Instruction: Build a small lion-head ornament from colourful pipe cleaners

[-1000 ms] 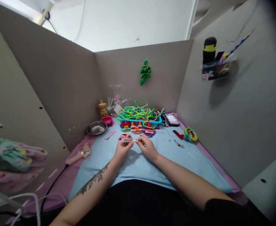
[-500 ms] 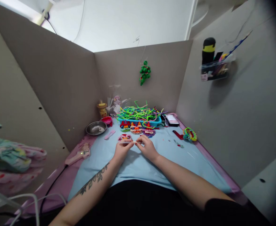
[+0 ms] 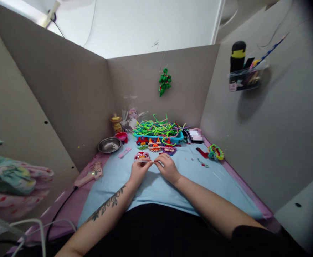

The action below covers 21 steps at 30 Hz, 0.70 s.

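My left hand (image 3: 138,170) and my right hand (image 3: 168,167) meet over the light blue mat (image 3: 156,185), fingers pinched together on a thin pale pipe cleaner (image 3: 145,161) stretched between them. Just beyond my left fingers lies a small red and pink pipe-cleaner figure (image 3: 142,155). A row of similar colourful figures (image 3: 155,145) sits farther back, in front of a blue basket (image 3: 159,136) heaped with green and mixed pipe cleaners.
A metal bowl (image 3: 109,145), a pink glue gun (image 3: 88,176) and a pink clip (image 3: 124,152) lie left. A coiled multicolour ring (image 3: 215,152) and red tool (image 3: 201,152) lie right. Grey partition walls enclose the desk; a green ornament (image 3: 164,82) hangs at the back.
Both hands stay in place; the fingertips have drawn slightly closer together along the pale pipe cleaner, and the right hand shifted a little.
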Each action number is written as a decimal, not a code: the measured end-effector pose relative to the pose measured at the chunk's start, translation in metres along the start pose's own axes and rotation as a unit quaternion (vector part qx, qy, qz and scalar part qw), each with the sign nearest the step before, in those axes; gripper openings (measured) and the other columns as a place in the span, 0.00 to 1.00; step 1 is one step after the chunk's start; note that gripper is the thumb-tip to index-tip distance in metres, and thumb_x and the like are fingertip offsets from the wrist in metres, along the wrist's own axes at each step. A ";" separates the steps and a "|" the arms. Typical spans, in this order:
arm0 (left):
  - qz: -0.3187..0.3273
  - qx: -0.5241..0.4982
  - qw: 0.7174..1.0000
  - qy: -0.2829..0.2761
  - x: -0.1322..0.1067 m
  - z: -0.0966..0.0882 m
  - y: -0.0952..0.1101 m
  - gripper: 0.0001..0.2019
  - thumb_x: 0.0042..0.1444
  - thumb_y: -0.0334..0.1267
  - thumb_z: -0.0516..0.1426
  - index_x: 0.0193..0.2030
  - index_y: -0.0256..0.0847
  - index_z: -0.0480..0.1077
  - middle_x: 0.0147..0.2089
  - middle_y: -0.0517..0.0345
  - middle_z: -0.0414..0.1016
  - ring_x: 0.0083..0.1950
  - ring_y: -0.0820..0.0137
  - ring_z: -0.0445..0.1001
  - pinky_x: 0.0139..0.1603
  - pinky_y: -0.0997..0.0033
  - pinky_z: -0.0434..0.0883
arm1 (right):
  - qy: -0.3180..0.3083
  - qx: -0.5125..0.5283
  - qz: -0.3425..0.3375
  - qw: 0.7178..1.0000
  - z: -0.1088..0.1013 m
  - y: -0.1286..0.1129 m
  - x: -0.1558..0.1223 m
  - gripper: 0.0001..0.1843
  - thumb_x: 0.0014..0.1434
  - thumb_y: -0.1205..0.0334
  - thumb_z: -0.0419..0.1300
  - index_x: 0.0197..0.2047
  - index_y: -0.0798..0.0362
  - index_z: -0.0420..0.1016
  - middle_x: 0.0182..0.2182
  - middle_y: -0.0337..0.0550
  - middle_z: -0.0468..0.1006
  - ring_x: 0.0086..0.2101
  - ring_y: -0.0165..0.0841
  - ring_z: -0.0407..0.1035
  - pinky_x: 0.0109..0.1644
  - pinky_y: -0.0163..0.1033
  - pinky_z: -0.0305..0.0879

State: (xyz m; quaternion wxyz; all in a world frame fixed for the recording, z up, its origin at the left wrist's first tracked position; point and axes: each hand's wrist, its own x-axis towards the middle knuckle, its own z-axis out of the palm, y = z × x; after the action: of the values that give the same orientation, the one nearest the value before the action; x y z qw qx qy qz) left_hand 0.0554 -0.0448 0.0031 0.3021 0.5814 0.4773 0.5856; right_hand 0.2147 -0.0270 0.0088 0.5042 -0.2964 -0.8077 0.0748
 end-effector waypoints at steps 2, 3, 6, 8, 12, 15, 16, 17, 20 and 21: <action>-0.003 -0.006 1.000 -0.005 0.000 0.001 -0.001 0.09 0.44 0.42 0.62 0.29 0.39 0.75 0.26 0.56 0.76 0.27 0.68 0.72 0.30 0.70 0.67 | -0.008 -0.008 0.002 1.000 0.000 0.000 0.000 0.07 0.59 0.65 0.53 0.33 0.51 0.71 0.31 0.45 0.73 0.36 0.37 0.64 0.43 0.44 0.61; -0.005 -0.014 1.000 -0.007 0.000 0.001 -0.002 0.09 0.44 0.42 0.62 0.29 0.39 0.75 0.27 0.55 0.77 0.28 0.67 0.72 0.31 0.70 0.67 | -0.012 -0.011 0.003 1.000 0.001 0.000 0.000 0.07 0.59 0.65 0.53 0.33 0.51 0.71 0.31 0.45 0.72 0.36 0.37 0.64 0.43 0.44 0.61; -0.008 -0.043 0.998 -0.035 -0.001 0.003 -0.001 0.09 0.46 0.42 0.61 0.31 0.39 0.73 0.31 0.54 0.77 0.32 0.66 0.75 0.33 0.69 0.69 | -0.014 -0.024 0.012 1.000 0.002 0.002 0.000 0.07 0.59 0.66 0.52 0.31 0.51 0.70 0.30 0.45 0.71 0.36 0.38 0.63 0.42 0.43 0.60; -0.010 -0.058 0.997 -0.052 -0.001 0.004 0.001 0.08 0.48 0.41 0.59 0.32 0.39 0.71 0.30 0.54 0.77 0.32 0.67 0.75 0.33 0.70 0.69 | -0.011 -0.034 0.021 0.999 0.003 0.003 0.000 0.07 0.58 0.68 0.52 0.30 0.51 0.69 0.29 0.45 0.70 0.35 0.38 0.62 0.41 0.42 0.60; -0.023 -0.068 0.996 -0.049 -0.001 0.004 0.005 0.08 0.49 0.41 0.59 0.31 0.38 0.68 0.28 0.57 0.75 0.29 0.69 0.74 0.31 0.71 0.69 | -0.015 -0.035 0.031 0.999 0.002 0.003 0.001 0.07 0.57 0.69 0.52 0.30 0.52 0.69 0.29 0.44 0.69 0.35 0.37 0.62 0.40 0.41 0.59; -0.032 -0.049 0.997 -0.046 0.000 0.004 0.007 0.08 0.48 0.41 0.59 0.31 0.38 0.68 0.25 0.59 0.73 0.28 0.69 0.74 0.29 0.72 0.68 | -0.009 -0.013 0.027 1.000 0.001 0.002 0.001 0.07 0.59 0.66 0.52 0.31 0.52 0.70 0.29 0.44 0.70 0.35 0.37 0.63 0.41 0.41 0.59; -0.033 -0.044 0.997 -0.045 0.000 0.003 0.008 0.09 0.48 0.42 0.59 0.31 0.38 0.69 0.24 0.59 0.73 0.27 0.69 0.74 0.28 0.72 0.68 | -0.007 -0.006 0.025 1.000 0.001 0.002 0.001 0.07 0.59 0.65 0.53 0.31 0.52 0.70 0.30 0.44 0.71 0.36 0.37 0.63 0.42 0.42 0.59; -0.032 -0.041 0.998 -0.045 0.000 0.003 0.008 0.09 0.48 0.42 0.59 0.30 0.38 0.69 0.23 0.59 0.73 0.27 0.69 0.74 0.28 0.72 0.68 | -0.007 -0.002 0.022 1.000 0.001 0.002 0.001 0.06 0.59 0.64 0.53 0.32 0.52 0.70 0.30 0.44 0.71 0.36 0.37 0.63 0.42 0.42 0.59; -0.027 -0.032 0.998 -0.048 0.000 0.002 0.009 0.09 0.48 0.42 0.59 0.30 0.38 0.69 0.23 0.59 0.73 0.26 0.69 0.73 0.27 0.73 0.66 | -0.015 -0.006 0.014 1.000 0.001 0.001 0.001 0.06 0.59 0.63 0.53 0.33 0.52 0.71 0.31 0.45 0.72 0.37 0.37 0.63 0.43 0.43 0.60; -0.028 -0.026 0.998 -0.050 -0.001 0.002 0.009 0.10 0.48 0.43 0.59 0.30 0.38 0.69 0.23 0.59 0.72 0.26 0.69 0.72 0.27 0.73 0.65 | -0.021 -0.012 0.011 1.000 0.001 0.001 0.001 0.06 0.59 0.64 0.53 0.33 0.52 0.70 0.31 0.45 0.71 0.36 0.37 0.63 0.43 0.43 0.59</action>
State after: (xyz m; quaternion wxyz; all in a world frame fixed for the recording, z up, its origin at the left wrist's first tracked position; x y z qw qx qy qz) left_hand 0.0590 -0.0482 0.0105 0.3569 0.5882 0.4621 0.5596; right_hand 0.2139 -0.0258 0.0086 0.4827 -0.3099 -0.8155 0.0764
